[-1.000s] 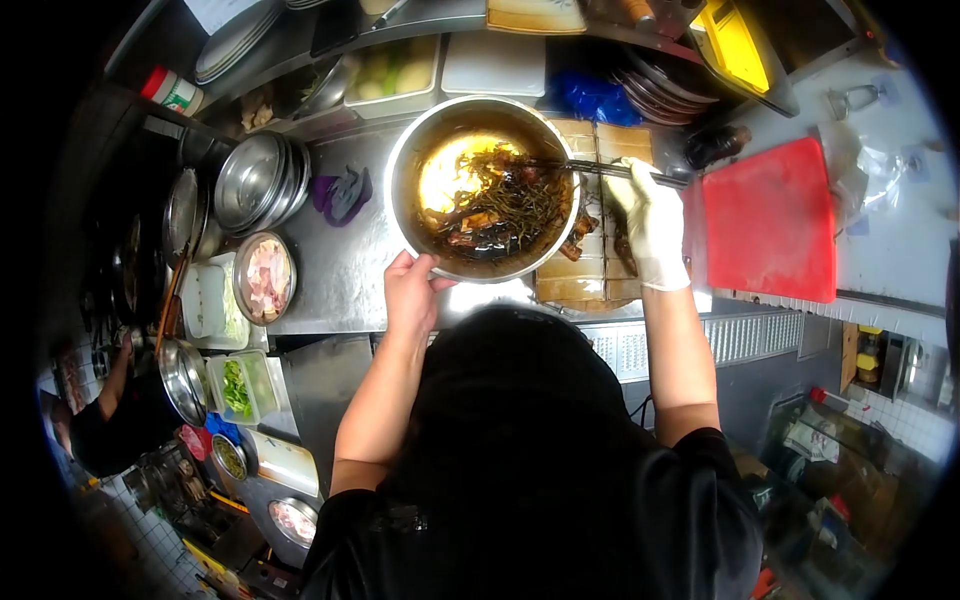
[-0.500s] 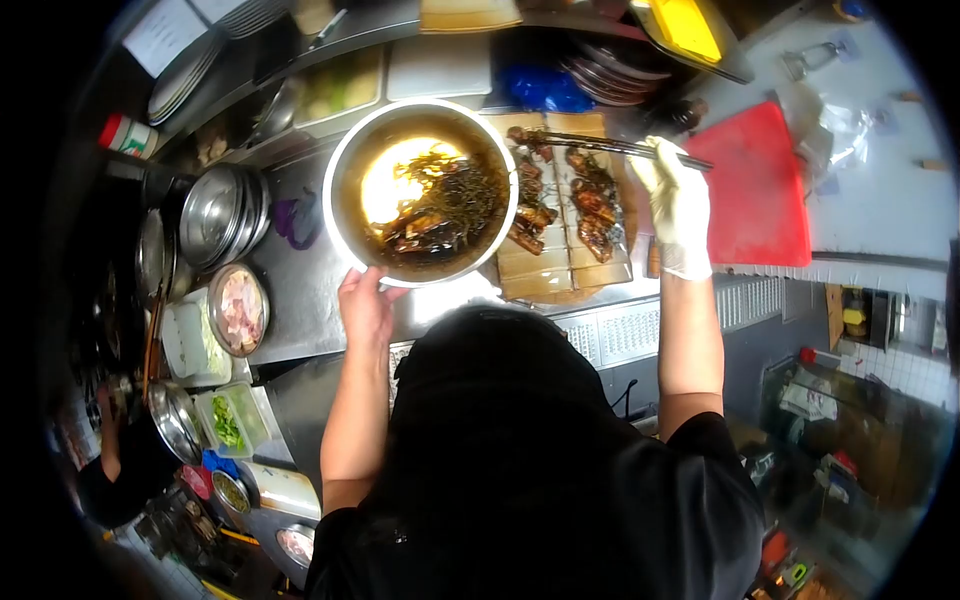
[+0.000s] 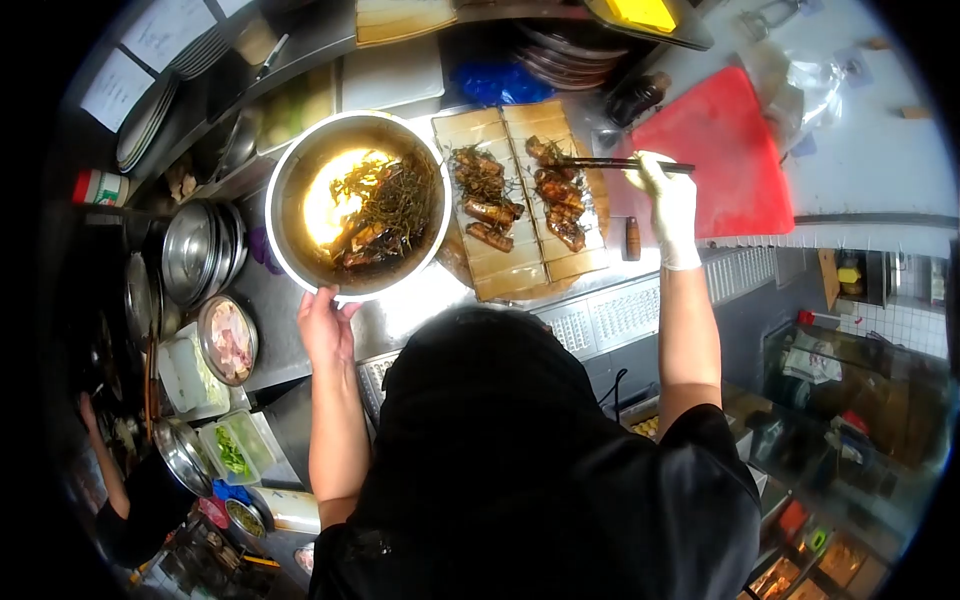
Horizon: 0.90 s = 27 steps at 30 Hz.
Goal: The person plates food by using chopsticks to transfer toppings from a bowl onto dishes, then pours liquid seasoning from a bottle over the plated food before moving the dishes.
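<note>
My left hand grips the near rim of a big round metal bowl that holds dark sauce, brown strands and glazed pieces. Gloved in white, my right hand is closed on dark chopsticks. Their tips reach the top of the right-hand row of glazed pieces. That row and a left-hand row lie on two light-brown sheets beside the bowl, over a round wooden board.
A red cutting board lies at the right, near a wooden handle. Stacked metal bowls, a bowl of raw meat and a tub of greens stand at the left. Another person's arm shows at far left.
The view has turned and shifted, so the bowl sits further left and both sheets show fully. The chopsticks have moved from the bowl to the right-hand row.
</note>
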Each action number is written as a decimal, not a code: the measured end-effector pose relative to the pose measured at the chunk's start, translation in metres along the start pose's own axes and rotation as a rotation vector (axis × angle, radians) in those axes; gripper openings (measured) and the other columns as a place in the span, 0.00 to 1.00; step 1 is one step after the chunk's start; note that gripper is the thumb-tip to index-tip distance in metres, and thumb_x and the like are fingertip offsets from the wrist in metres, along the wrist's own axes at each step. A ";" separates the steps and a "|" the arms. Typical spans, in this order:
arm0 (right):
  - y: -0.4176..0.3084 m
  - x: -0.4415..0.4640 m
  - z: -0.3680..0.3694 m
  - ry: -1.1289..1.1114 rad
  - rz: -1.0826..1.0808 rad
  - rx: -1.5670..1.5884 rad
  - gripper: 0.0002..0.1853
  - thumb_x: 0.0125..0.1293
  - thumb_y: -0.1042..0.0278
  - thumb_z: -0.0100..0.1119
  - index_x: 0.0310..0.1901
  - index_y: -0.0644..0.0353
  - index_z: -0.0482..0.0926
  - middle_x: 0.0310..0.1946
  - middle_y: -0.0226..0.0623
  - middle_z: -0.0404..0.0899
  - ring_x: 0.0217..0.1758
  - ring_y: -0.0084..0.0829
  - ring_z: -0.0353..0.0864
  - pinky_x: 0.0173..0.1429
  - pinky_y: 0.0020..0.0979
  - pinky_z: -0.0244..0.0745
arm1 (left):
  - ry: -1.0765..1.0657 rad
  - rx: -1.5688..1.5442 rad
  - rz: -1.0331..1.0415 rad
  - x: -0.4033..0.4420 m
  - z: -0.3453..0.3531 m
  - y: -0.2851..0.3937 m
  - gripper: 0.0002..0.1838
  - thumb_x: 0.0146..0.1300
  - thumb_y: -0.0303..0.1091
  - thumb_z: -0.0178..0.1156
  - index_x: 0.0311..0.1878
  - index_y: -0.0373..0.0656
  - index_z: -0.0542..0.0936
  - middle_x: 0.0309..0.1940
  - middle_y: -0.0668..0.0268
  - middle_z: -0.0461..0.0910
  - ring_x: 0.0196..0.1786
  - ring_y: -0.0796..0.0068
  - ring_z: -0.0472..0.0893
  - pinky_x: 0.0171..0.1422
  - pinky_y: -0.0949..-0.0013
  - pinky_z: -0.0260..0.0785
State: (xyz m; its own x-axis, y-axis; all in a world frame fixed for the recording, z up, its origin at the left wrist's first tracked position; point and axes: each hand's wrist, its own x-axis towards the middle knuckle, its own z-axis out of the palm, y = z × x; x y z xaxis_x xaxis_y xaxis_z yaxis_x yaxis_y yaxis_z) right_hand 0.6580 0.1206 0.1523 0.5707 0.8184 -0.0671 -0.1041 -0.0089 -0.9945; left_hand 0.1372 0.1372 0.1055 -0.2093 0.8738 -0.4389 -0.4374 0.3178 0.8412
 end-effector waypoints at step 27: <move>-0.025 -0.100 0.189 -0.562 -0.158 -0.257 0.09 0.68 0.74 0.68 0.49 0.61 0.90 0.45 0.39 0.91 0.45 0.21 0.88 0.51 0.24 0.82 | -0.075 0.039 -0.003 -0.025 0.026 -0.001 0.09 0.69 0.21 0.54 0.48 0.32 0.82 0.41 0.57 0.87 0.38 0.69 0.88 0.35 0.68 0.86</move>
State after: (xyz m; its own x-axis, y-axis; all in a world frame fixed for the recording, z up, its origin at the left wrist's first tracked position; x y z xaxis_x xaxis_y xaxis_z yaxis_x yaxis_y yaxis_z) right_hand 0.4496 0.1472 0.1988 0.0411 0.9971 0.0643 0.1853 0.0557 -0.9811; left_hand 0.1658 0.1246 0.1245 -0.1412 0.8974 -0.4179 -0.4035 0.3333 0.8521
